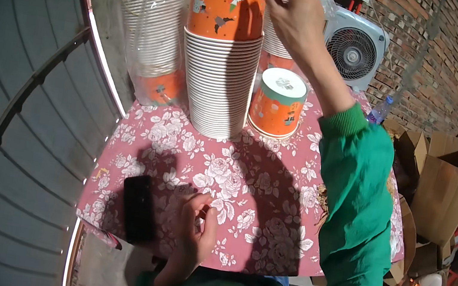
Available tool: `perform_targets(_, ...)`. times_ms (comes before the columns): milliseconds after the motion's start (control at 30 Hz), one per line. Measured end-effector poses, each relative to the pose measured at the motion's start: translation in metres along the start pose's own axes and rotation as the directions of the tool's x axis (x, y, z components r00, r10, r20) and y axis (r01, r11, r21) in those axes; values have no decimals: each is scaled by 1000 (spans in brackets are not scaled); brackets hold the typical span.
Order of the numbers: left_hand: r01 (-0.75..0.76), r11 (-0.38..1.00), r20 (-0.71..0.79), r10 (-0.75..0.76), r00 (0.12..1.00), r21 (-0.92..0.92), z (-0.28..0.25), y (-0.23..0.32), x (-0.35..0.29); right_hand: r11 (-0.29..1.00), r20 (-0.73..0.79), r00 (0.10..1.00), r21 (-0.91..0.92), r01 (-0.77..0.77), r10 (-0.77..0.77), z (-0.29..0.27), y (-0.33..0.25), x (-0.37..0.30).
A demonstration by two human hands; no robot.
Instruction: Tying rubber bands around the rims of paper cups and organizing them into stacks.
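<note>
A tall column of nested paper tubs [218, 80] stands upside down on the table; its uppermost tub [217, 17] shows an orange side with animal figures and a green band. My right hand [292, 11] is raised at that tub's upper right edge, fingers curled in and closed against it; the fingertips are partly hidden. Low over the near side of the table, my left hand [198, 226] is loosely curled and empty, with a gap between thumb and fingers. A black phone [139, 208] lies left of it. Beyond the column's right side sits a short upturned tub group [275, 111] with a white base.
Plastic-wrapped tub stacks [152, 21] stand at the back left and behind my right hand. A flowered red cloth [218, 168] covers the table. To the right are a grey fan [353, 54], a plastic bottle [379, 110] and cardboard boxes [446, 185]. A grey metal panel [22, 108] rises on the left.
</note>
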State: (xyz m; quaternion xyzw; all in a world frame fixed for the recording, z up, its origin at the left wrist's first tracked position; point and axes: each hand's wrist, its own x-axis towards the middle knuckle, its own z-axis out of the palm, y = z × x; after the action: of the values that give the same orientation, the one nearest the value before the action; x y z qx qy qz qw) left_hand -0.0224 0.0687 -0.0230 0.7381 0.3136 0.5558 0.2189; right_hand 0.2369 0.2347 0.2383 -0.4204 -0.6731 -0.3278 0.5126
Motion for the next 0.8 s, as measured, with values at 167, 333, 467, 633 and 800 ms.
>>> perform_targets(167, -65, 998, 23, 64, 998, 20, -21, 9, 3, 932, 55, 948, 174, -319, 314, 5, -13, 46)
perform_targets(333, -132, 953, 82, 160, 984, -272, -105, 48, 89, 396, 431, 589, 459, -795, 683, 29, 53, 15)
perform_targets(467, 19, 1000, 96, -17, 995, -21, -108, 45, 205, 381, 545, 670, 556, -739, 504, 38, 50, -31)
perform_targets(633, 74, 990, 121, -60, 991, -118, -52, -9, 310, 153, 601, 684, 695, -703, 413, 74, 65, -44)
perform_targets(800, 204, 935, 208, -147, 967, -289, -14, -34, 353, 138, 566, 660, 698, -702, 495, 70, 46, -44)
